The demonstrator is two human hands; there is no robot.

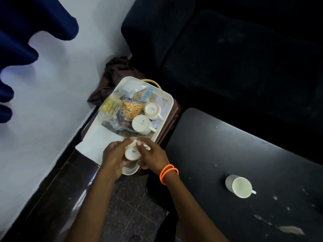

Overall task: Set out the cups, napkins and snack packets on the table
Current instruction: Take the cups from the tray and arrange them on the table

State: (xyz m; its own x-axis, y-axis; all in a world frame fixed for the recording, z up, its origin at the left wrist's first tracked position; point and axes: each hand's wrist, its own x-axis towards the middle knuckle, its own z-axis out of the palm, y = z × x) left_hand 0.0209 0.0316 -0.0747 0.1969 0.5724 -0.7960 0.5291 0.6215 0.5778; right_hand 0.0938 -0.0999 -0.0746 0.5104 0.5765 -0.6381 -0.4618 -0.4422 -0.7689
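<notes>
— Hands first: what have they got?

— Both are on one white cup (132, 153), held upside down over the near end of the white tray (170, 102). The left hand (114, 157) wraps its left side, the right hand (151, 157) its right, fingers closed against it. The right wrist wears orange bands (167, 172).

— And the rest of the tray?

— Two more upturned cups (142, 123) sit in it just beyond the hands, touching each other, handles pointing right. Left of those lie snack packets (130, 107) in clear wrapping, one showing a yellowish mix. A white napkin (103, 142) lies flat in the tray's near left part — its edge seems to run past the rim, though I cannot tell for sure.

— Anything out of the tray?

— One cup (242, 187) stands upright on the black table (218, 145), well to the right of the tray, mouth up. Brown cloth (113, 74) is bunched beyond the tray's far end, against the wall.
</notes>
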